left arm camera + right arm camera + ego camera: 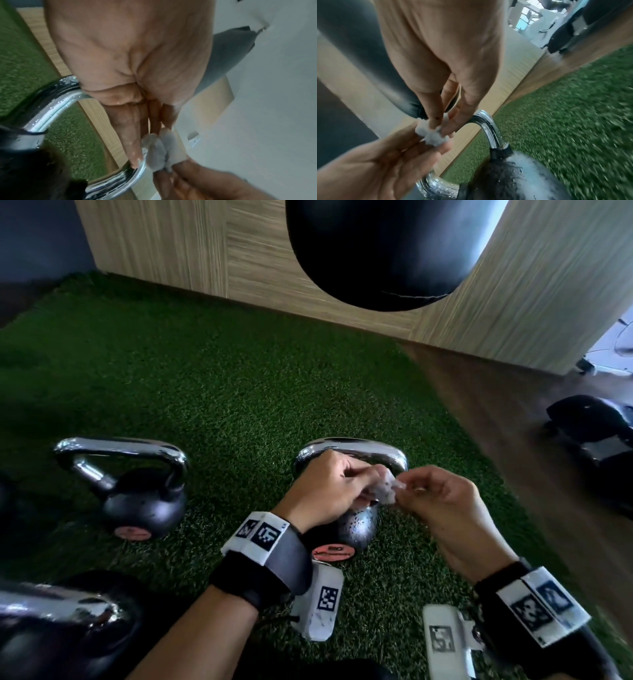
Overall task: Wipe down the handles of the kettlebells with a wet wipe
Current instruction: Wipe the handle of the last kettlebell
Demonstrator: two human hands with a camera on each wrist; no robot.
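A black kettlebell (359, 529) with a chrome handle (370, 448) stands on the green turf in front of me, its handle and body beaded with water drops. Just above it my left hand (329, 491) and right hand (435, 498) both pinch a crumpled white wet wipe (385, 489) between their fingertips. The wipe (161, 150) hangs beside the handle (56, 100) in the left wrist view. In the right wrist view the wipe (431, 133) sits left of the handle (489, 128). A second kettlebell (144, 501) stands to the left, and a third (58, 628) at the bottom left.
A black punching bag (387, 251) hangs in front of a wood-panelled wall (188, 244). Dark dumbbells (596, 433) lie on the wooden floor at the right. Green turf (222, 378) stretches between the kettlebells and the wall.
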